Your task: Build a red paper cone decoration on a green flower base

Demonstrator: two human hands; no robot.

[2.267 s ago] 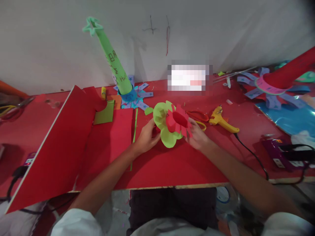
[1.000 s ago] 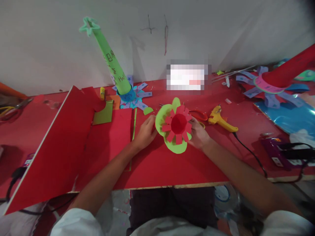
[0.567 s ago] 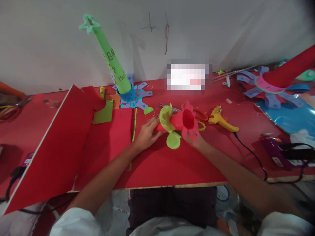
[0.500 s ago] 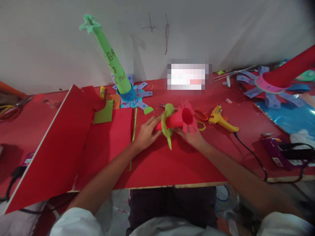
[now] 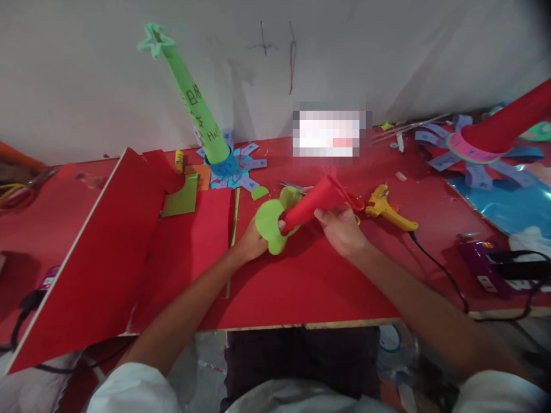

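A red paper tube (image 5: 307,205) slants up to the right over the table, its cut, flared end blurred at the top. Around or against its lower end is a green petal-shaped paper piece (image 5: 270,221). My left hand (image 5: 253,240) holds that green piece from the left and behind, most of its fingers hidden; a fingertip shows beside the tube's lower end. Thumb and fingers of my right hand (image 5: 344,230) close on the right side of the tube. Scissors (image 5: 356,202) with red handles lie behind the right hand, partly covered.
A yellow glue gun (image 5: 390,209) with a black cord lies right of my hands. Behind stands a green paper tower (image 5: 198,109). At left are a folded red board (image 5: 86,258), a glue stick (image 5: 179,162) and green paper (image 5: 183,198). A purple box (image 5: 486,267) sits at right.
The red tube has turned, its flared end now pointing up and away. The green piece has tipped face-up toward the left. My right hand has come up onto the tube's side.
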